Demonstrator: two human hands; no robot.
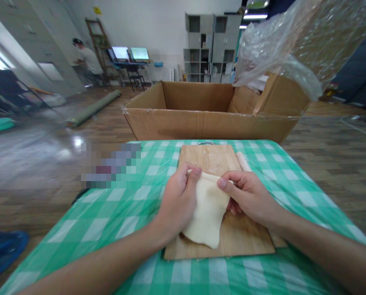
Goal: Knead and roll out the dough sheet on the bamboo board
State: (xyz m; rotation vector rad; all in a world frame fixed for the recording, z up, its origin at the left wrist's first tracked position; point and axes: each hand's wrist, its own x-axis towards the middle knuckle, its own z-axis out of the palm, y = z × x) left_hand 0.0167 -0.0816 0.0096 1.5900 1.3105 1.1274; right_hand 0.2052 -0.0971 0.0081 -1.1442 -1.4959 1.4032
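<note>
A pale sheet of dough (pixel 209 209) hangs between my two hands, over a wooden cutting board (pixel 247 241). My left hand (pixel 181 194) pinches its upper left corner between thumb and fingers. At the upper right edge, my right hand (pixel 244 190) grips the sheet with thumb on top and fingers curled beneath. The lower edge of the dough droops down close to the board; I cannot tell whether it touches. Behind my right hand, a pale rolling pin (pixel 243 161) lies along the board's right side, partly hidden.
A green-and-white checked tablecloth (pixel 134 229) covers the table. Just past its far edge stands a large open cardboard box (pixel 207 125) with plastic wrap (pixel 272 49). A blurred-out object (pixel 111 166) lies at the table's left edge. Far left, a person (pixel 89 61) sits near monitors.
</note>
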